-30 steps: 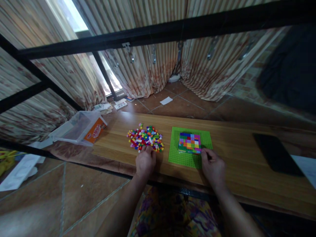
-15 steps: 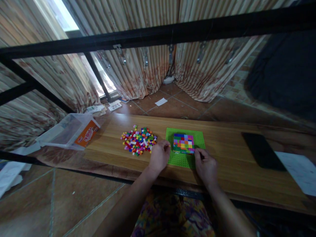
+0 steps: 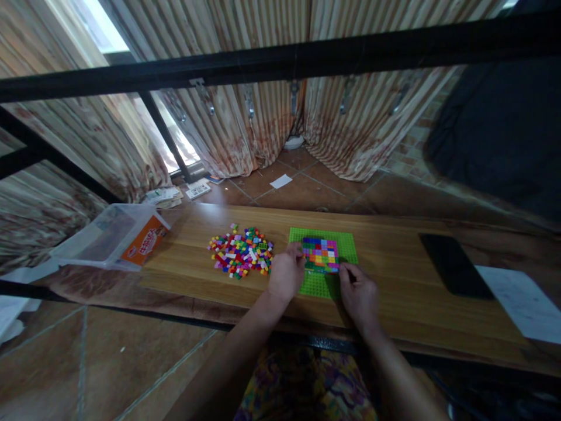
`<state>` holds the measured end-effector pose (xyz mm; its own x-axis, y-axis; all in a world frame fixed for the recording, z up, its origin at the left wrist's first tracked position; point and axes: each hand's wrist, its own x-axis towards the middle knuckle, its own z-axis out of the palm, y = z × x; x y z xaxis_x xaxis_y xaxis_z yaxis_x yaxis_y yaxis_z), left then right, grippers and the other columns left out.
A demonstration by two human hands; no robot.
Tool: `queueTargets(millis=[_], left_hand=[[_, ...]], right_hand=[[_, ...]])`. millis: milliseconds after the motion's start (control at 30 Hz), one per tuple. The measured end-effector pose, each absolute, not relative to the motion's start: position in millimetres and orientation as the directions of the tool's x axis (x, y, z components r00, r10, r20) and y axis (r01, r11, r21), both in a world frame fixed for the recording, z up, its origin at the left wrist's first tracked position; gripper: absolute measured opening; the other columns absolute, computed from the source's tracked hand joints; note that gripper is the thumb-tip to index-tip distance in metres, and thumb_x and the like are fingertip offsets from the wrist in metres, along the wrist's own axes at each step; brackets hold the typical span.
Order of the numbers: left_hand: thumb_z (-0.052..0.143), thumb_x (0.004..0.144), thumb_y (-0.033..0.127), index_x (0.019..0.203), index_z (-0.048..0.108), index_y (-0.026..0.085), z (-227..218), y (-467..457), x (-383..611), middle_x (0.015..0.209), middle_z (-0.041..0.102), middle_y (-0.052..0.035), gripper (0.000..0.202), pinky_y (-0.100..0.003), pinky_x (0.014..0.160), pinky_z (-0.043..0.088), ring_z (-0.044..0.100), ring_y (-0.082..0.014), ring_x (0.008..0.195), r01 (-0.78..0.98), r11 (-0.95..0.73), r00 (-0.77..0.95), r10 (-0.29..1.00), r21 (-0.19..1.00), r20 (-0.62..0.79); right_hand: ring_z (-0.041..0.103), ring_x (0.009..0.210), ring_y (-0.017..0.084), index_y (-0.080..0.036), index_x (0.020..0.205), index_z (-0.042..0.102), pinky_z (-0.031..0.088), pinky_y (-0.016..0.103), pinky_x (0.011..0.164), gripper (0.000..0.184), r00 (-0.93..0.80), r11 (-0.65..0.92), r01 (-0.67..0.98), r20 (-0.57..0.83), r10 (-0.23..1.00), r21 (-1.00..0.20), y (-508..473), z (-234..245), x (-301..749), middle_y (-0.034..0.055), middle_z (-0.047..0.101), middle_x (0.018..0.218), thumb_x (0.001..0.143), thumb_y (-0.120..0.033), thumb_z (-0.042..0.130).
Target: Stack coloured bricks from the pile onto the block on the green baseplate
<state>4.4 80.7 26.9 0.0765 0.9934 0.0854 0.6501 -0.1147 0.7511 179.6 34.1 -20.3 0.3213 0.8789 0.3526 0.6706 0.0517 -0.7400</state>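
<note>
Your counter [image 3: 403, 304] kept loose bricks [image 3: 239, 252] beside your left fingers [image 3: 295, 249], pressed together, contents unclear. Your right fingers [image 3: 345, 269] pinched the brick panel [image 3: 321, 255], seemingly to steady it.

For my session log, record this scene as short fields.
Left hand: fingers beside the multicoloured block of small plastic bricks; contact unclear
Right hand: fingertips at the block's near right corner
Base: flat green studded plastic baseplate beneath the block
Loose: heap of small multicoloured plastic bricks, left of the baseplate
Far left: clear plastic bin with orange label
Right side: flat black rectangular object
</note>
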Motion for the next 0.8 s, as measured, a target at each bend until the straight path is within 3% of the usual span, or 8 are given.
queueTargets(millis=[233,800], left_hand=[[0.066,0.078,0.014,0.114,0.058,0.019,20.1,79.0,2.9,0.09,0.072,-0.003,0.038,-0.026,0.079,0.054,0.069,-0.0137,0.081,0.558,-0.078,0.034,0.997,0.826,0.071],[0.057,0.081,0.007,0.1,0.064,0.019,19.0,79.7,5.3,0.094,0.073,-0.0037,0.023,-0.028,0.082,0.055,0.069,-0.0142,0.085,0.55,-0.095,0.004,0.994,0.83,0.111]], right_hand=[[0.066,0.081,0.022,-0.019,0.087,0.069,0.049,0.032,0.075,0.035,0.318,0.058,0.68,0.366,0.875,-0.731,34.2,-20.1,179.3,0.0093,0.072,0.09,0.092,-0.043,0.044],[0.066,0.08,0.021,-0.019,0.088,0.07,0.049,0.032,0.075,0.035,0.324,0.049,0.674,0.355,0.877,-0.737,34.3,-20.3,179.3,0.0093,0.072,0.091,0.091,-0.042,0.044]])
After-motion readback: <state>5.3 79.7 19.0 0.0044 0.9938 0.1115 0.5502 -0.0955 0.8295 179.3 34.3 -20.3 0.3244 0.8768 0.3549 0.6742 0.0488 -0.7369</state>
